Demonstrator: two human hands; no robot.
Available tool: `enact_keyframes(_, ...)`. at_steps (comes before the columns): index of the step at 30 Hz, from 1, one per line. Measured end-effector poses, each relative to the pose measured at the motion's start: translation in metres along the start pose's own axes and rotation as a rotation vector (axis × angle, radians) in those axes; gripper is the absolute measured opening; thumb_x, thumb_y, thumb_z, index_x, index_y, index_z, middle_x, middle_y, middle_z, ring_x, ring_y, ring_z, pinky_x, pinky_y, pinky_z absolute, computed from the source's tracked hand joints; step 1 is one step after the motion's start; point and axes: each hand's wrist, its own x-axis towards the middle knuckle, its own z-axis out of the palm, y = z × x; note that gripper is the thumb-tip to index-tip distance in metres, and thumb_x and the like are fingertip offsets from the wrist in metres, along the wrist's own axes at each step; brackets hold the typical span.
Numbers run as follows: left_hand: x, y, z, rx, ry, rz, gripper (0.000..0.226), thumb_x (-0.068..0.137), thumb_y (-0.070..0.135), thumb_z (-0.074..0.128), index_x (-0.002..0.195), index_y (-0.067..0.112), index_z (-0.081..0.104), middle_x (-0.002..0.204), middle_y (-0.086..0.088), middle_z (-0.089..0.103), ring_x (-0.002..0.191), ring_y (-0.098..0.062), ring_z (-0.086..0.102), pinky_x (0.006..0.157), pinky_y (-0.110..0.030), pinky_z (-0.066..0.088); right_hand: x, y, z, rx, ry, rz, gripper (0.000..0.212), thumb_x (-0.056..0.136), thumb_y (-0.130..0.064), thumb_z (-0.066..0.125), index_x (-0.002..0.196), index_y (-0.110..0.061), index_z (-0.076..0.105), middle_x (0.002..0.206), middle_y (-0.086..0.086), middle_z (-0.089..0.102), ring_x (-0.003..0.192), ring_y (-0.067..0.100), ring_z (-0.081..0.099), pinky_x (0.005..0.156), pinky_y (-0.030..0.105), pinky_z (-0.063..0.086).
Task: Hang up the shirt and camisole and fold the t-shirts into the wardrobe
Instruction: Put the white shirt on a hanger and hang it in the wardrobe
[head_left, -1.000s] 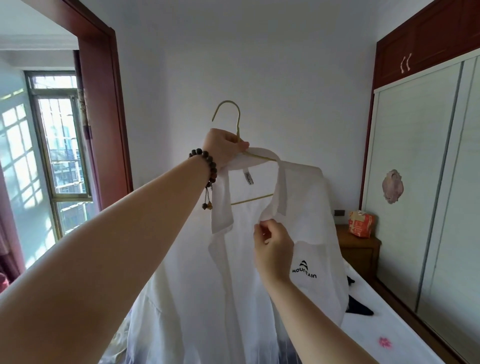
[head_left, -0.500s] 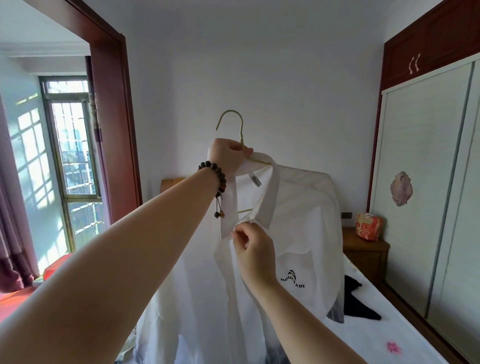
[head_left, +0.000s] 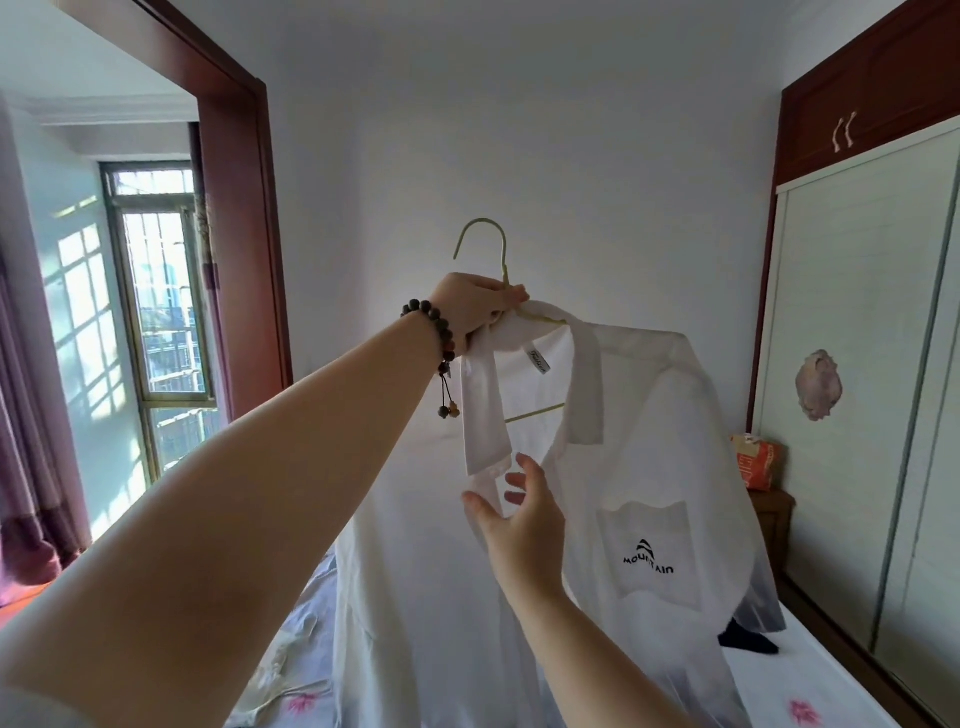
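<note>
While the white shirt (head_left: 639, 457) hangs straight down from the hanger (head_left: 480, 241) over the bed (head_left: 810, 691), the hanger's neck is pinched by the left hand (head_left: 475, 309); the right hand (head_left: 524, 525) is spread, empty, just below the collar, nearer the wardrobe (head_left: 841, 364).

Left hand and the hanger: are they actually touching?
Touching. The head view shows the left hand with fingers curled round the neck of the hanger, just below its hook, above the collar of the shirt.
</note>
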Motion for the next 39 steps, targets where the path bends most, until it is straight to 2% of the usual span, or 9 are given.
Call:
enact_keyframes(3, 0.001, 0.003, -0.001, 0.000, -0.009, -0.006, 0.025, 0.076, 0.021, 0.080, 0.092, 0.003, 0.075, 0.102, -0.021, 0.068, 0.083, -0.025, 0.061, 0.089, -0.049, 0.054, 0.006, 0.000, -0.003, 0.069, 0.008, 0.046, 0.008, 0.081, -0.021, 0.074, 0.081, -0.014, 0.070, 0.070, -0.008, 0.065, 0.067, 0.005, 0.059, 0.066, 0.018, 0.041)
enact_keyframes(8, 0.004, 0.000, -0.015, 0.062, 0.017, -0.012, 0.017, 0.072, 0.022, 0.083, 0.085, 0.011, 0.078, 0.097, -0.012, 0.074, 0.097, -0.030, 0.068, 0.087, -0.043, 0.056, 0.005, 0.001, -0.013, 0.112, 0.059, 0.011, 0.012, 0.086, -0.016, 0.066, 0.074, -0.015, 0.066, 0.068, -0.008, 0.066, 0.067, 0.008, 0.059, 0.062, 0.013, 0.040)
enact_keyframes(14, 0.002, -0.002, -0.028, 0.097, -0.023, -0.003, 0.010, 0.086, 0.016, 0.070, 0.084, 0.009, 0.076, 0.087, -0.007, 0.072, 0.079, -0.021, 0.064, 0.083, -0.037, 0.057, 0.008, 0.007, -0.024, 0.027, 0.103, -0.005, 0.012, 0.090, -0.014, 0.062, 0.078, -0.010, 0.065, 0.068, -0.006, 0.063, 0.067, 0.014, 0.057, 0.060, 0.019, 0.038)
enact_keyframes(20, -0.003, -0.002, -0.034, 0.043, -0.070, -0.079, 0.013, 0.089, 0.011, 0.065, 0.096, 0.003, 0.071, 0.093, -0.008, 0.073, 0.073, -0.016, 0.069, 0.062, -0.028, 0.057, 0.020, 0.014, -0.024, -0.022, 0.090, 0.133, 0.011, 0.089, -0.018, 0.063, 0.082, -0.012, 0.069, 0.071, -0.004, 0.063, 0.074, 0.017, 0.058, 0.063, 0.022, 0.034)
enact_keyframes(23, -0.003, -0.005, -0.033, 0.021, -0.054, -0.082, 0.011, 0.088, 0.011, 0.065, 0.093, 0.005, 0.073, 0.095, -0.008, 0.072, 0.076, -0.017, 0.068, 0.063, -0.028, 0.057, 0.025, 0.014, -0.024, 0.011, 0.031, 0.168, 0.012, 0.086, -0.021, 0.066, 0.079, -0.012, 0.070, 0.069, -0.004, 0.065, 0.074, 0.019, 0.062, 0.066, 0.025, 0.046)
enact_keyframes(27, 0.001, -0.008, -0.033, 0.050, -0.024, -0.066, 0.011, 0.085, 0.013, 0.069, 0.092, 0.006, 0.074, 0.100, -0.010, 0.072, 0.083, -0.020, 0.067, 0.074, -0.033, 0.058, 0.027, 0.010, -0.028, 0.081, -0.109, 0.205, 0.017, 0.082, -0.019, 0.068, 0.066, -0.018, 0.072, 0.064, -0.002, 0.071, 0.070, 0.018, 0.070, 0.075, 0.042, 0.057)
enact_keyframes(34, 0.005, -0.016, -0.033, 0.159, -0.074, -0.003, 0.010, 0.086, 0.016, 0.069, 0.083, 0.013, 0.078, 0.098, -0.011, 0.074, 0.087, -0.025, 0.066, 0.088, -0.042, 0.056, 0.055, -0.069, -0.087, 0.251, -0.111, -0.161, 0.010, 0.087, -0.014, 0.067, 0.084, -0.022, 0.071, 0.072, 0.001, 0.073, 0.067, 0.015, 0.070, 0.066, 0.028, 0.058)
enact_keyframes(37, 0.003, -0.015, -0.032, 0.215, -0.104, 0.007, 0.010, 0.085, 0.019, 0.070, 0.080, 0.018, 0.079, 0.101, -0.012, 0.073, 0.092, -0.029, 0.065, 0.093, -0.049, 0.052, 0.096, -0.092, -0.108, 0.079, -0.036, -0.320, 0.011, 0.084, -0.015, 0.070, 0.087, -0.025, 0.072, 0.082, -0.004, 0.072, 0.076, 0.012, 0.067, 0.076, 0.022, 0.054)
enact_keyframes(39, 0.001, -0.014, -0.030, 0.222, -0.134, 0.013, 0.010, 0.086, 0.019, 0.070, 0.082, 0.016, 0.079, 0.102, -0.012, 0.073, 0.090, -0.026, 0.064, 0.095, -0.048, 0.051, 0.121, -0.104, -0.117, -0.156, -0.097, -0.348, 0.018, 0.083, -0.017, 0.072, 0.101, -0.019, 0.073, 0.094, -0.003, 0.070, 0.087, 0.010, 0.064, 0.078, 0.016, 0.046)
